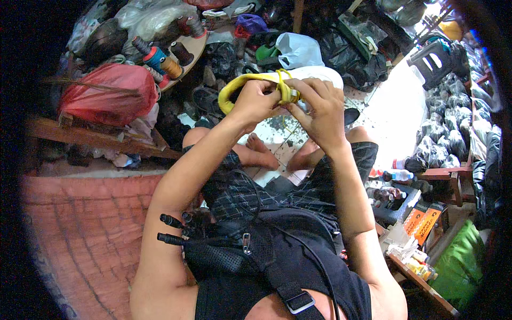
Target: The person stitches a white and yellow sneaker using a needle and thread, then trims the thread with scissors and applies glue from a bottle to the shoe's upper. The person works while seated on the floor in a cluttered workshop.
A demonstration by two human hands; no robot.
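Observation:
Both hands are raised in front of my knees around a yellow, curved piece (226,96) that looks like part of a shoe; its exact kind is unclear. My left hand (252,102) is closed on its near side, the thumb and fingertips pinched together. Thin yellow cord (288,95) is looped and bunched between the two hands. My right hand (321,109) grips at that cord, thumb below and fingers bent over the top. A rounded white surface (329,76) shows behind the right fingers; I cannot tell whether it belongs to the yellow piece.
Thread spools (172,68) stand on a round board at the left, by a red plastic bag (109,95). A pale blue bag (300,51) lies ahead. Bottles (397,175), orange boxes (422,224) and a green bundle (460,258) are at my right. Dark scraps litter the tiled floor (274,133).

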